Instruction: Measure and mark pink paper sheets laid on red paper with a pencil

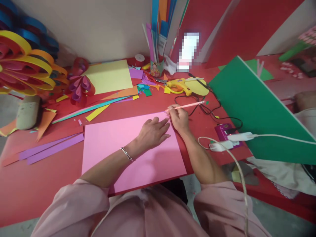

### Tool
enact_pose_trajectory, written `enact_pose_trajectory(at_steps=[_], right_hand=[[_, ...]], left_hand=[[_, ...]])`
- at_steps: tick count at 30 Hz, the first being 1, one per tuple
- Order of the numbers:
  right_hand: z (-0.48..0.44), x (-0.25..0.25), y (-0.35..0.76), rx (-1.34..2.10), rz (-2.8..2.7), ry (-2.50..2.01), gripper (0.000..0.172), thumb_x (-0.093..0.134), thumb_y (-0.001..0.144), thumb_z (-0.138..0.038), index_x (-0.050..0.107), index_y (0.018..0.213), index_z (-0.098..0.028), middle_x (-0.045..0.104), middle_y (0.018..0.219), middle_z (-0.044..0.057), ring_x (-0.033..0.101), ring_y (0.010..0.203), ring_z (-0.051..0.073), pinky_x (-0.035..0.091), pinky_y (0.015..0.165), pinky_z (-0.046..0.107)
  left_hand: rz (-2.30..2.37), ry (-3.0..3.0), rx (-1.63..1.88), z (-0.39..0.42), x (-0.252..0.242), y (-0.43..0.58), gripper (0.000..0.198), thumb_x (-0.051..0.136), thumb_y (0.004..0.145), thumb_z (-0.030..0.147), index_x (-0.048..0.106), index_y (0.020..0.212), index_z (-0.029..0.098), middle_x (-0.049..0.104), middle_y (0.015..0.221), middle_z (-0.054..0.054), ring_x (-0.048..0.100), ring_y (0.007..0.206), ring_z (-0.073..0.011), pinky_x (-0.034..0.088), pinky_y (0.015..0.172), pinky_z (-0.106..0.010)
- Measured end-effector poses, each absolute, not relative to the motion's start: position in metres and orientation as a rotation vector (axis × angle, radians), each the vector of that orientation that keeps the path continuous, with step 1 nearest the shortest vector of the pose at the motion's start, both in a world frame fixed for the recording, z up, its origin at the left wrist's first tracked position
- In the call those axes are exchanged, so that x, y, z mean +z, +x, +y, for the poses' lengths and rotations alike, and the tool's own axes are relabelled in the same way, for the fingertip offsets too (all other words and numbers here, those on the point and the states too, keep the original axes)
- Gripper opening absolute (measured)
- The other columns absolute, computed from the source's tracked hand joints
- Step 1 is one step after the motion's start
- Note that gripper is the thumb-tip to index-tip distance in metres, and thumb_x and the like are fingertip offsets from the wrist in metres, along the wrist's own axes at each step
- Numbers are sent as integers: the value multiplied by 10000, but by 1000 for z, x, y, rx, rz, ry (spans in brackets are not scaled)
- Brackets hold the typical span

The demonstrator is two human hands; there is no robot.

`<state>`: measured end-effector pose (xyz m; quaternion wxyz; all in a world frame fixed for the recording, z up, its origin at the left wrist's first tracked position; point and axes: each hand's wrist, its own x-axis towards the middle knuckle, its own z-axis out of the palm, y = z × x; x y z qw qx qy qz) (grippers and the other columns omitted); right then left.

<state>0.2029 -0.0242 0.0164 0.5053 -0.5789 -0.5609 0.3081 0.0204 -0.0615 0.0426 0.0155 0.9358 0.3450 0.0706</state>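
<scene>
Left hand [153,133] lies spread flat on the pink sheet [116,151] while right hand [179,119] pinches a pencil [189,105] at that sheet's far right corner; firm pressing should stop slipping.

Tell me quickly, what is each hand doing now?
Left hand: open, flat on the pink sheet.
Right hand: closed on the pink pencil.

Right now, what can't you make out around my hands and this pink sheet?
All in the head view:
Pencil tip: hidden by fingers of the right hand, so any mark there is unseen.
Pink sheet under the left hand: covered by the palm.
Object behind the glue gun: blurred into a pixelated patch.
Paper flower: cut off by the left edge.
</scene>
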Motion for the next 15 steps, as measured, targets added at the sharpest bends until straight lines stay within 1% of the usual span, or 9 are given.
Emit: enact_pose_trajectory(at_steps=[2,4,6,7,8,9,15], right_hand=[[-23,15,203,772,-1381,-1388,274,550,994,-476,659,937,-231,798,851,39,771,763,186,597,760,315],[-23,16,202,782,-1400,-1390,265,550,993,-462,665,934,-230,801,854,43,780,781,198,595,773,324],[-22,17,202,759,-1428,-1408,262,553,992,-453,673,931,-228,802,851,46,783,792,206,588,784,330],[-22,17,202,744,-1442,-1419,261,552,992,-449,676,929,-228,802,847,46,782,795,208,585,787,331],[-22,17,203,731,-1458,-1430,260,551,992,-445,678,925,-229,802,842,46,781,798,209,581,789,331],[-22,16,203,723,-1473,-1439,257,548,992,-441,678,921,-230,802,839,45,781,801,210,579,791,330],[-20,16,203,700,-1544,-1456,253,532,995,-419,686,914,-235,814,866,50,780,825,213,570,823,335]], left_hand=[[1072,2918,241,-61,40,20,564,472,1075,572,635,1449,182,579,1587,-106,609,1152,-347,522,838,-506],[1039,2945,315,-59,35,20,580,483,1068,596,649,1425,170,602,1561,-118,570,1317,-371,498,1021,-560],[987,2974,406,-58,30,19,599,483,1068,611,653,1404,145,617,1539,-140,501,1455,-371,383,1206,-598],[962,2983,438,-58,27,19,611,477,1071,614,650,1401,130,620,1531,-154,491,1480,-364,333,1255,-602],[944,2986,455,-57,25,19,622,471,1074,614,644,1404,117,622,1524,-169,502,1482,-357,312,1276,-599],[934,2984,456,-57,23,19,629,468,1076,612,637,1410,107,624,1517,-181,519,1473,-354,319,1278,-593],[918,2929,434,-56,20,20,635,508,1062,600,633,1416,88,627,1495,-221,554,1441,-391,415,1211,-609]])
